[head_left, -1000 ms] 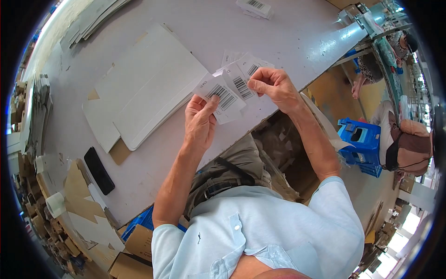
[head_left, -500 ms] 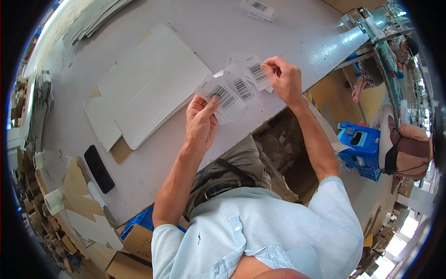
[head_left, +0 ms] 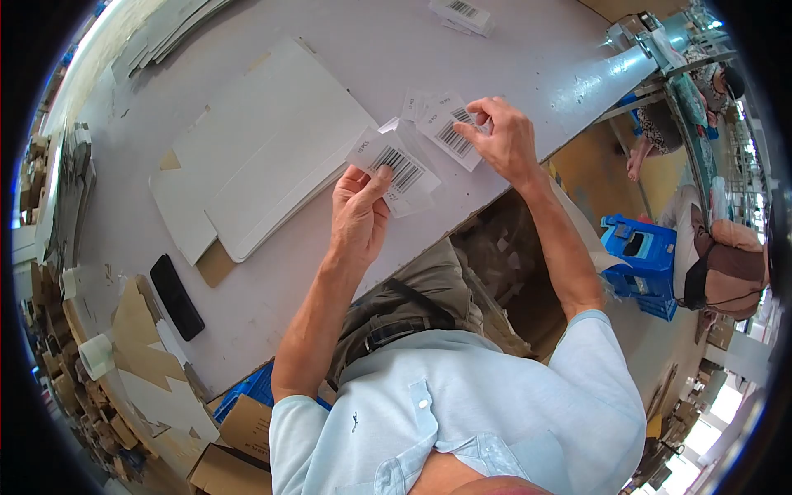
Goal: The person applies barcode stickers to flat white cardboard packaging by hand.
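Note:
In the head view my left hand (head_left: 361, 206) pinches white barcode labels (head_left: 393, 169) between thumb and fingers, above the table near its front edge. They are printed with black bars and a "PCS" marking, and a clear film-like edge shows around them. My right hand (head_left: 505, 142) hovers at a small pile of similar barcode labels (head_left: 452, 132) on the table. Its thumb and forefinger are spread, with nothing visible between them. Flat white cardboard boxes (head_left: 280, 140) lie to the left of my left hand.
A black phone (head_left: 176, 297) lies on the table (head_left: 247, 322) at the left. More labels (head_left: 464, 15) sit at the back, near stacked card sheets (head_left: 165, 37). Tape (head_left: 96, 356) and torn cardboard (head_left: 140, 330) are at lower left. A blue crate (head_left: 639, 260) and other people are at the right.
My right thumb and forefinger have parted from their pinch. The label by them now lies over the pile, slightly shifted. Labels in my left hand have closed together more.

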